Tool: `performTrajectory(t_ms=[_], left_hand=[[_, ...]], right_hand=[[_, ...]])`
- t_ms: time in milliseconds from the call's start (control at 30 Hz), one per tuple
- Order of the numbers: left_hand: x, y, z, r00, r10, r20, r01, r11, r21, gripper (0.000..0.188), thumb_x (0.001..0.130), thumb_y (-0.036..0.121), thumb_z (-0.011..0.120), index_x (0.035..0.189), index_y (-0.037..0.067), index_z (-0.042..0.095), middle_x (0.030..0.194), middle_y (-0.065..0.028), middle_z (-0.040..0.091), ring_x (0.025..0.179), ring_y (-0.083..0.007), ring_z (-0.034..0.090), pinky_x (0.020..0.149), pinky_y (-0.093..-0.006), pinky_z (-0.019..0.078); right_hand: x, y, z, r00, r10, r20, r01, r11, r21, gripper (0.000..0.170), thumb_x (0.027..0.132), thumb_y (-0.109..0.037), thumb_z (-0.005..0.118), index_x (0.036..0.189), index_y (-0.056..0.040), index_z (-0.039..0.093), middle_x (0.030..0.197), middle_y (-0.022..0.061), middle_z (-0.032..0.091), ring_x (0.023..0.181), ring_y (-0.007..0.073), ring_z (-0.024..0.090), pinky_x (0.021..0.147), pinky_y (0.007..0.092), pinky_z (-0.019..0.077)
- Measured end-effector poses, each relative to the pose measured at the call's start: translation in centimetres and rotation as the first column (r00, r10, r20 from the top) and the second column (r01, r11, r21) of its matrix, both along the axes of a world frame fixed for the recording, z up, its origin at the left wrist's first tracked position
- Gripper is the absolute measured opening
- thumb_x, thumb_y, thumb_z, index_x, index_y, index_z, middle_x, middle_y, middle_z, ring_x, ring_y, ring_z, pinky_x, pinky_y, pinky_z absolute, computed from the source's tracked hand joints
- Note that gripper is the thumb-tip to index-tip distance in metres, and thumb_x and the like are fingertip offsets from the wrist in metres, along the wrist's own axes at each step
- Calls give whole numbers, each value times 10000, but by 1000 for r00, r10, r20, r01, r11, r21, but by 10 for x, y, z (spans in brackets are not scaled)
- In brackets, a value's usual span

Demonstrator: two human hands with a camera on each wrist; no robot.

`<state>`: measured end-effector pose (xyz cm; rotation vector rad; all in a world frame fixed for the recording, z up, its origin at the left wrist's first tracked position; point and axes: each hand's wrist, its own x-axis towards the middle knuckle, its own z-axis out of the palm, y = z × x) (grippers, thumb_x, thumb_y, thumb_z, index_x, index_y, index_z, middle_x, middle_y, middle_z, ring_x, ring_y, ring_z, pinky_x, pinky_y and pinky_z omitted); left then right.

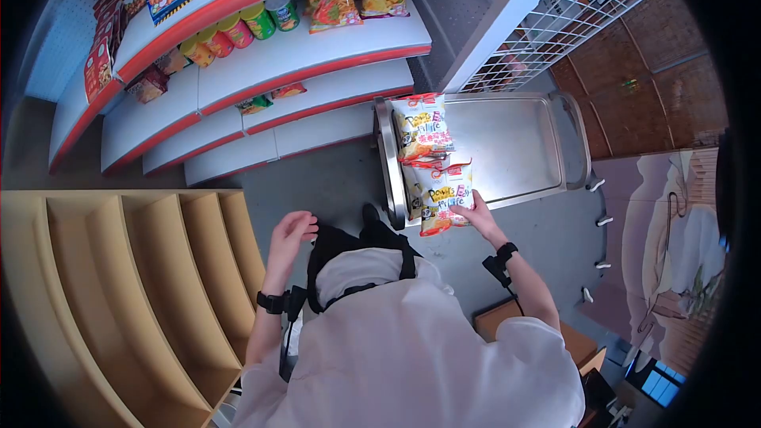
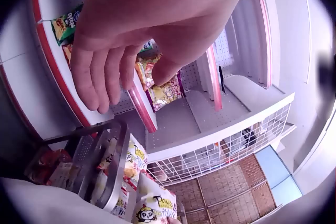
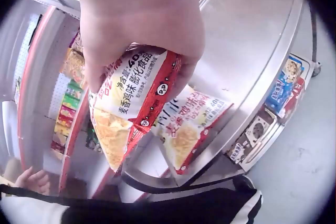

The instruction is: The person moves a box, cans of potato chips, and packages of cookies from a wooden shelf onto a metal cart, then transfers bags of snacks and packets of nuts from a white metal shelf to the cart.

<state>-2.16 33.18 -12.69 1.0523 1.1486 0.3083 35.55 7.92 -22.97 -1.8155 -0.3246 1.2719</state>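
My right hand (image 1: 480, 219) grips a white, red-edged bag of puffed snacks (image 1: 445, 190) by its side, over the near left corner of a metal cart (image 1: 515, 143). In the right wrist view, the fingers wrap behind this bag (image 3: 131, 90), covering part of it. A similar bag (image 1: 422, 128) lies on the cart's left end, and another white bag partly shows beneath the held one. My left hand (image 1: 294, 231) hangs in the air left of the cart, its fingers loosely bent and holding nothing, as the left wrist view shows.
Red-edged store shelves (image 1: 293, 63) with snack bags and several canisters (image 1: 258, 21) stand ahead on the left. Wooden shelving (image 1: 143, 285) is at the left. White wire mesh (image 1: 555, 24) rises behind the cart. Boxed snacks (image 3: 283, 85) sit on the cart's lower level.
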Motion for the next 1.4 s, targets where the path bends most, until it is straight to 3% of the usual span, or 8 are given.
performTrajectory(t_ms=[200,367,733,933,1133,1233,1400], left_hand=[[0,-3,11,1000,7,-2,-7,1000,12,320,975,263,583,1161,3,599,1069,-113,670,946,-182,662,824,-292,521],[2,-6,13,1000,24,-3,-24,1000,20,326,975,267,583,1163,2,598,1067,-113,673,944,-178,663,828,-288,516],[-11,-6,3,998,58,-12,-58,998,16,355,968,301,593,1169,9,600,1065,-106,678,947,-167,659,831,-284,506],[-7,-7,6,999,52,-15,-52,999,8,339,969,287,592,1163,8,600,1065,-106,678,948,-169,659,819,-282,512],[-9,-6,2,999,38,-21,-38,999,3,307,973,256,586,1161,13,598,1064,-104,677,946,-170,657,816,-284,518],[-11,-4,-1,999,42,-17,-42,999,6,310,975,256,583,1164,12,594,1064,-101,676,949,-169,655,819,-286,518],[-14,-7,0,998,55,-7,-55,998,6,316,978,261,575,1176,15,590,1068,-97,675,947,-167,652,822,-288,512]], right_hand=[[4,8,-15,999,-11,-36,13,998,57,685,792,-219,800,1293,33,406,1162,136,624,1042,180,620,937,314,499],[19,21,-33,998,69,-6,-69,995,74,577,825,-181,767,1251,9,428,1173,124,620,1073,178,612,953,318,491],[6,19,-51,996,69,56,-76,989,128,647,821,-190,781,1295,40,406,1152,138,624,1041,185,627,906,317,522],[5,15,-44,984,83,157,-93,994,54,692,838,-204,766,1345,42,364,1185,152,603,1039,195,627,877,321,534],[3,15,-43,971,106,216,-120,991,53,583,848,-208,758,1274,41,447,1088,124,646,1007,168,627,839,304,534],[2,17,-44,984,68,163,-82,993,80,502,863,-196,743,1226,39,489,1050,105,660,976,148,624,828,287,524],[6,19,-57,985,8,174,-41,981,188,453,885,-203,720,1210,31,509,1047,93,659,935,123,613,831,261,501]])
